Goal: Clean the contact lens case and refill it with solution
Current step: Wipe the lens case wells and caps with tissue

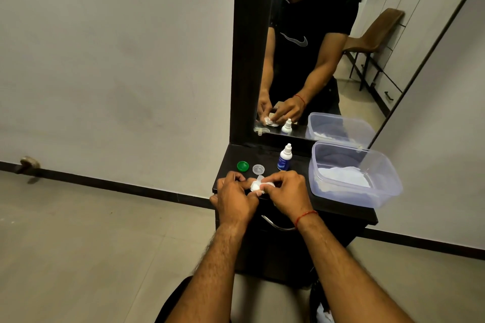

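Observation:
Both hands meet over the front of a dark dresser top [338, 214]. My left hand [235, 198] pinches the clear contact lens case [259, 180], whose wells are mostly hidden by fingers. My right hand [287, 193] pinches a small white tissue wad [255, 186] against the case. A green cap [242, 166] and a clear cap [258, 169] lie apart on the top, just behind my hands. The small solution bottle [284, 157], blue label and white nozzle cap, stands upright behind my right hand.
A clear plastic tub [380, 193] holding white tissue sits on the right of the dresser top. A mirror [315, 47] rises behind, reflecting a person and a brown chair. A drawer handle [275, 225] lies under my wrists. Tiled floor lies to the left.

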